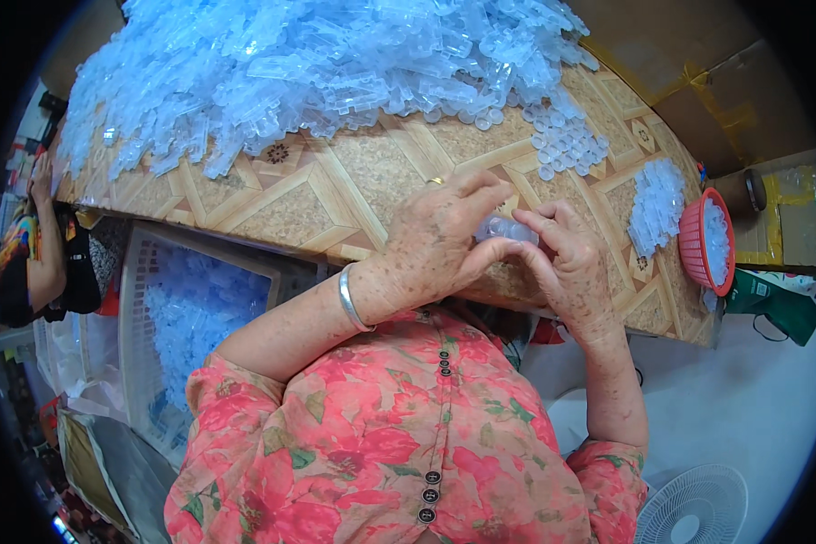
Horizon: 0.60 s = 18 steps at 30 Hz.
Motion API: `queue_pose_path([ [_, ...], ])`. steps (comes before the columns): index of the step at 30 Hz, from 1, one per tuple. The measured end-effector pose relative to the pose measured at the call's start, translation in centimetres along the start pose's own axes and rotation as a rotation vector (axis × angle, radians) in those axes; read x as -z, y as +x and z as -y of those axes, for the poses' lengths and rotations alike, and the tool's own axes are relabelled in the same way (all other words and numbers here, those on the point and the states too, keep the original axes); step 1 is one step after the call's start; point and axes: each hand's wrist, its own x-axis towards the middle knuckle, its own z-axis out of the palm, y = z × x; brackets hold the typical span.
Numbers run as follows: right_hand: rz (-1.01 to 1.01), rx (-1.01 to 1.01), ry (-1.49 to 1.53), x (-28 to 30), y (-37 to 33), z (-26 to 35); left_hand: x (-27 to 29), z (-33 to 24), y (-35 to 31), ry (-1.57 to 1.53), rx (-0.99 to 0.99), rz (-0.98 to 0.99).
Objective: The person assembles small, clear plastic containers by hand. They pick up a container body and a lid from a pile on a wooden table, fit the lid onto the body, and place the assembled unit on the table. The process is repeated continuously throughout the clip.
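Close together over the table's near edge, both my hands grip a small clear plastic piece with a rounded end (506, 230). My left hand (435, 234), with a bangle at the wrist, pinches it from the left, fingers curled over it. From the right, the thumb and fingers of my right hand (573, 258) close on the same piece. My fingers hide part of it, so its full shape does not show. Beyond my hands, several small round clear caps (567, 145) lie in a cluster on the wood-patterned table (335, 195).
A large heap of clear plastic pieces (335, 63) covers the table's far side. At the right are a smaller pile (657, 204) and a red basket (692, 245). A white crate (134, 299) of pieces stands below left; a fan (694, 512) is low right. Another person's arm (47, 240) shows far left.
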Motion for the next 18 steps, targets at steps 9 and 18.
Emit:
queue_pose_path([
  [9, 0.037, -0.295, 0.110, 1.4, -0.5, 0.9, -0.7, 1.2, 0.7, 0.006, 0.009, 0.122],
  [18, 0.424, -0.815, 0.643, 1.5, 0.7, -2.3, -0.8, 1.1, 2.3, -0.213, 0.087, 0.362],
])
